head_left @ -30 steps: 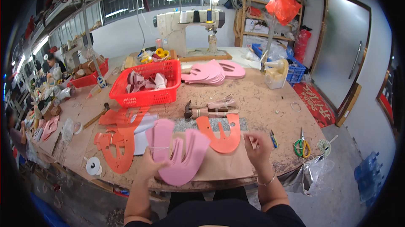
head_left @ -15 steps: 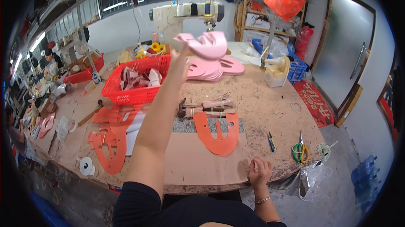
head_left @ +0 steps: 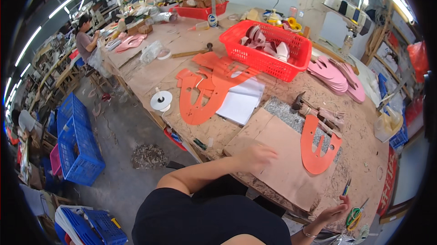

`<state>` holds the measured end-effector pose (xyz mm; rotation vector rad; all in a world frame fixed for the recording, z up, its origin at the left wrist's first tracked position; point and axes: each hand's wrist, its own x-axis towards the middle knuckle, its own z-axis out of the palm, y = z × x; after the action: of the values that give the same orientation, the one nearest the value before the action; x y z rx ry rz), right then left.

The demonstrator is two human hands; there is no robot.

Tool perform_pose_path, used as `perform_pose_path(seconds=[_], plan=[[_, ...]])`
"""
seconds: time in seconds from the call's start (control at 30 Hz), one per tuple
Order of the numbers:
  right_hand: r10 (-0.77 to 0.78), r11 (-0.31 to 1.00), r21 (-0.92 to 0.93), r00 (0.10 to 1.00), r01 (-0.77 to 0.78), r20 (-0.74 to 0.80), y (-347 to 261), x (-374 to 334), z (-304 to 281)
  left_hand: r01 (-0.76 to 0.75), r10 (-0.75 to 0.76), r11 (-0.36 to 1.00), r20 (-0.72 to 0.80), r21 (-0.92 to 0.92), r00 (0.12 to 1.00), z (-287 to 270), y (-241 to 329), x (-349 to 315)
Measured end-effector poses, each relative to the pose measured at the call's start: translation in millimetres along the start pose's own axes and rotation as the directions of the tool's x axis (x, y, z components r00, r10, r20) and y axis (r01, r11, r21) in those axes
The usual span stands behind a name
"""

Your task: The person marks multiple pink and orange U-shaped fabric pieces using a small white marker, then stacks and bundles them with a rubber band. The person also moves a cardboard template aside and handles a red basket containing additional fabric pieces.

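Note:
My left hand (head_left: pixel 257 157) is over the near edge of the brown work board (head_left: pixel 275 147), blurred by motion. No piece shows in it, and its finger shape is smeared. Right of it, an orange U-shaped cutout (head_left: pixel 318 150) lies partly across a speckled grey slab (head_left: pixel 286 113). A hammer (head_left: pixel 298 101) and wrapped tools (head_left: pixel 325 117) lie behind the cutout. At the near right my right hand (head_left: pixel 336 209) has its fingers loosely apart and appears to hold nothing. Close to its fingertips are a slim cutter (head_left: pixel 347 186) and green-and-yellow scissors (head_left: pixel 354 217).
Pink cutouts (head_left: pixel 330 75) lie stacked beside a red basket (head_left: pixel 277 65) of scraps. More orange cutouts (head_left: pixel 198 104), white sheets (head_left: pixel 241 99) and a white spool (head_left: pixel 160 101) are on the left. Blue crates (head_left: pixel 77 140) stand on the floor. Co-workers sit at the far left.
My left hand has come back from the far pink stack to the near board, without the pink piece it carried. The view has swung left. My right hand is now nearer the cutter and scissors.

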<state>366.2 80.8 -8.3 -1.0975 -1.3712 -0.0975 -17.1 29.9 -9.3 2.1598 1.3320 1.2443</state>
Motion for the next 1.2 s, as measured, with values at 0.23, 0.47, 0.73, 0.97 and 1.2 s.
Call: perform_pose_path(seconds=[0.23, 0.47, 0.73, 0.97, 1.2], plan=[[0.166, 0.937, 0.250, 0.940, -0.245, 0.298, 3.6, 6.5, 29.2, 0.288, -0.109, 0.750, -0.318, 0.595, 0.942, -104.5, -67.7, -69.4], [0.266, 0.809, 0.361, 0.836, -0.465, 0.480, -63.9, -5.7, 61.8, 0.258, -0.280, 0.648, -0.091, 0.716, 0.956, -111.6, -78.5, -52.6], [0.106, 0.768, 0.453, 0.789, -0.452, 0.606, -116.9, -22.6, 86.2, 0.426, -0.374, 0.691, -0.215, 0.584, 0.902, -112.6, -75.2, -19.7], [-0.201, 0.711, 0.675, 0.861, -0.199, 0.466, -159.5, -23.9, 87.5, 0.260, -0.558, 0.173, 0.123, -0.950, 0.821, -23.7, -3.1, 2.9], [-0.099, 0.660, 0.727, 0.937, -0.189, 0.334, -166.5, -24.4, 90.6, 0.179, -0.337, -0.285, 0.273, -0.942, 0.901, 14.8, 37.7, 20.2]])
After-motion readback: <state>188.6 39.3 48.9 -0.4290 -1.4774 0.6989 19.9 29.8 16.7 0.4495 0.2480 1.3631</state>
